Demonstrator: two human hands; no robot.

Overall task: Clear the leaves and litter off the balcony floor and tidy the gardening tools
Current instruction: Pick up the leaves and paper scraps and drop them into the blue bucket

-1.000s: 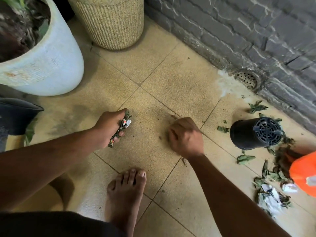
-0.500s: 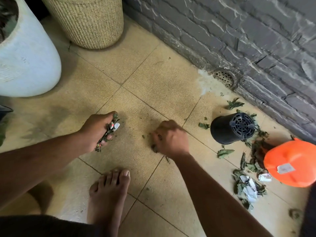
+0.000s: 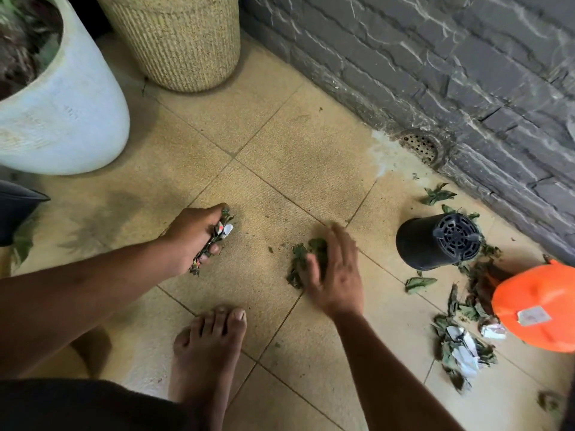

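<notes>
My left hand (image 3: pixel 193 237) grips a bunch of dry leaves and paper scraps (image 3: pixel 214 237) just above the tan floor tiles. My right hand (image 3: pixel 336 269) is spread over a small heap of green leaves (image 3: pixel 303 256) on the floor, fingers fairly straight and blurred by motion. To the right, a black plastic nursery pot (image 3: pixel 435 241) lies on its side. More leaves and white paper litter (image 3: pixel 460 353) are scattered beside an orange plastic container (image 3: pixel 541 306) at the right edge.
A large white planter (image 3: pixel 68 119) and a woven basket pot (image 3: pixel 183 48) stand at the back left. A grey stone wall (image 3: pixel 435 57) with a floor drain (image 3: pixel 420 146) runs along the right. My bare foot (image 3: pixel 205 353) is planted in the foreground. A dark pot edge (image 3: pixel 15 209) shows at left.
My right hand has opened from a curled fist and now lies spread over a small leaf heap. The left hand keeps its bunch. The camera has shifted slightly.
</notes>
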